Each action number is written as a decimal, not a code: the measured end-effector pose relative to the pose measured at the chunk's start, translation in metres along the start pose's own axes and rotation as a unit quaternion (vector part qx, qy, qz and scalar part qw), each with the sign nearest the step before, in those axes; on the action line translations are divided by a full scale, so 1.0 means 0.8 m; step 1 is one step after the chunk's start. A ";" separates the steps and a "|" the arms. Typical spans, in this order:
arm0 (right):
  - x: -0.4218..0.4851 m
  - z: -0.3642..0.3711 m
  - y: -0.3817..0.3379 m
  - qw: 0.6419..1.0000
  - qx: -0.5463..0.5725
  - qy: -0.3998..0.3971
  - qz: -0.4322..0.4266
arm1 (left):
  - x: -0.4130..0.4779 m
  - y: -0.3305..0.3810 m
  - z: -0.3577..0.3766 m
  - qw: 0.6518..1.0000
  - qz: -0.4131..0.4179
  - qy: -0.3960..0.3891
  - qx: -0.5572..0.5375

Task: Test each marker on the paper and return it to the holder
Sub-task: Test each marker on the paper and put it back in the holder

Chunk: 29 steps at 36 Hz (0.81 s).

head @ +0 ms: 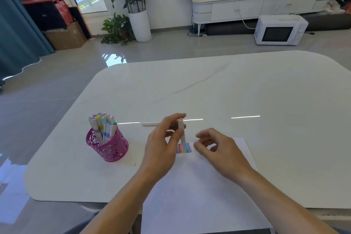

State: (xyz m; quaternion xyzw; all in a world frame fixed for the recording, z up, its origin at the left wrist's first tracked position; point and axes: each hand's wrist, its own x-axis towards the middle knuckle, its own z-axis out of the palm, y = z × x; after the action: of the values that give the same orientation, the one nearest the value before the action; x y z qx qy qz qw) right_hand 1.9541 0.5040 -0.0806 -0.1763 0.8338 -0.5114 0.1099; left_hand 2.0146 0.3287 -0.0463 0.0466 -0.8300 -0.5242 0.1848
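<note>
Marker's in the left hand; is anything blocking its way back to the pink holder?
Nothing visible does. Only bare table lies between the marker in the left hand and the holder. A white stick lies farther back, off that line. The holder itself is crowded with other markers.

The left hand hides part of the marker and colour strokes.

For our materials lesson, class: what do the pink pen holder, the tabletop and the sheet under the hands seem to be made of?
Pink holder: probably painted metal, thin wall with punched cut-outs; could be plastic. Tabletop: polished stone or stone-look slab, grey veins, sharp reflections. Sheet: matte white paper, no glare.
</note>
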 end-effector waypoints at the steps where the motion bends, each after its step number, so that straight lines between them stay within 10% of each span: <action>1: 0.000 0.001 0.000 1.000 0.000 -0.012 -0.012 | -0.001 0.001 0.000 1.000 -0.009 -0.002 -0.019; 7: -0.004 0.004 -0.001 0.998 -0.013 -0.053 -0.029 | -0.007 -0.002 0.002 0.996 -0.054 -0.035 -0.066; 17: 0.006 -0.017 0.016 0.960 -0.235 -0.082 -0.125 | -0.018 -0.029 0.005 0.957 0.062 -0.126 0.254; 29: 0.000 -0.006 0.020 0.947 -0.279 -0.110 -0.116 | -0.021 -0.040 0.012 0.941 0.092 -0.158 0.285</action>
State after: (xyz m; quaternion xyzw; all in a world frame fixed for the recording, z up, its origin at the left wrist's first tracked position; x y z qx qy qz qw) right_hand 1.9497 0.5143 -0.0928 -0.3502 0.8998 -0.2452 0.0872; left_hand 2.0230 0.3269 -0.0827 -0.0623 -0.9637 -0.2477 0.0776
